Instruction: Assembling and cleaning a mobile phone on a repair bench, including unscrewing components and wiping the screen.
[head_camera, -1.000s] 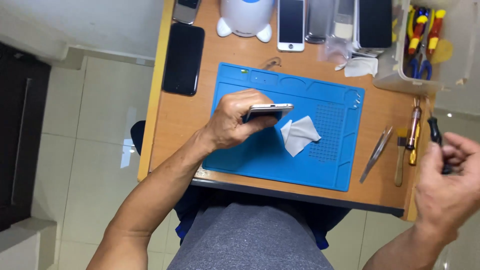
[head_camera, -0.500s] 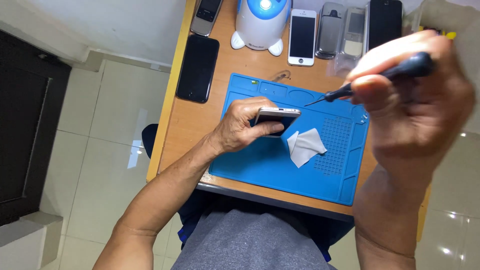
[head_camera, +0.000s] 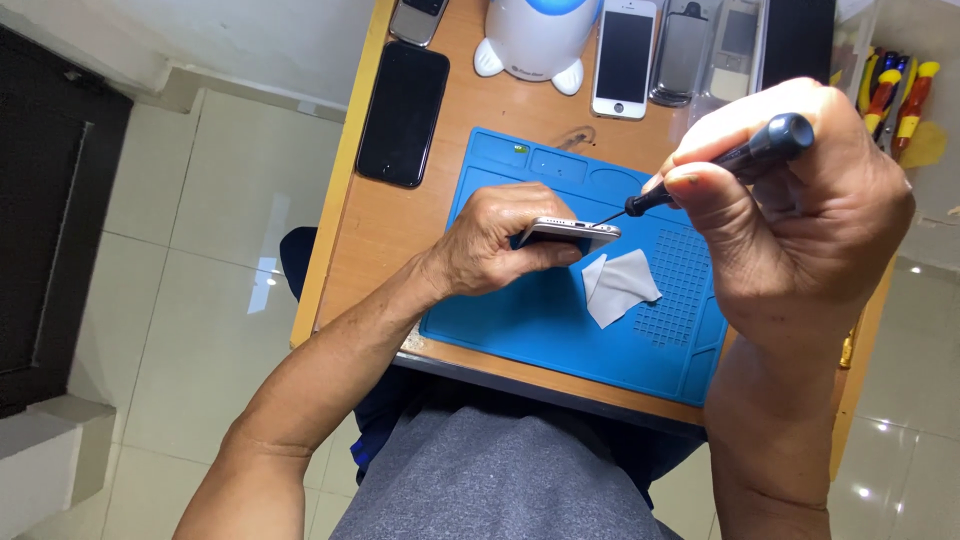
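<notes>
Gripping the phone (head_camera: 568, 230) on edge over the blue mat (head_camera: 520, 310), left hand (head_camera: 500, 240) clamped its sides; right hand (head_camera: 800, 210) pinched the screwdriver (head_camera: 715, 175) at its bottom edge. Looked rigid, slippery, fragile.

Bright, even daylight, glare spots on the floor tiles (head_camera: 890, 440), sharp focus.

I see several phone screens, all dark, placed around the blue mat (head_camera: 560, 320). A large black phone (head_camera: 403, 113) lies left of the mat. Beyond its far edge lie a white phone (head_camera: 625, 57) with a black screen and two grey handsets (head_camera: 680, 60).
</notes>
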